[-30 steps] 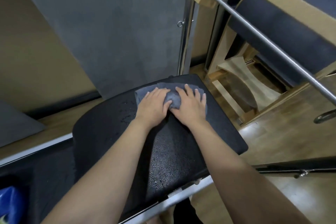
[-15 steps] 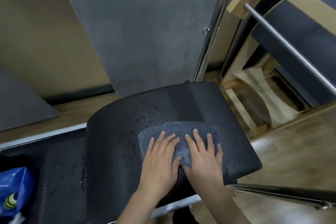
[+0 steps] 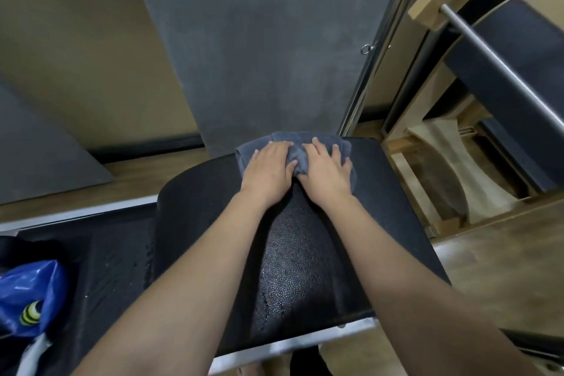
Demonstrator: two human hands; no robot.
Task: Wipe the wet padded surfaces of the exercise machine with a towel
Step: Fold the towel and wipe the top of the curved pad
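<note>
At pad's far edge: both hands pressing towel.
Left hand (image 3: pixel 266 170) and right hand (image 3: pixel 327 172) are lying side by side on the towel (image 3: pixel 293 149), fingers (image 3: pixel 335 151) straight, spread, pressing flat. Pad (image 3: pixel 293 253) is running back toward the body; droplets are showing near the close edge.

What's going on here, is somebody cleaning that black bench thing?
Yes. A person is wiping a black padded surface of an exercise machine with a grey towel. Both the left hand and the right hand press down on the towel, side by side, at the pad's far edge. Water droplets show on the lower pad to the left, beside a blue plastic bag.
</note>
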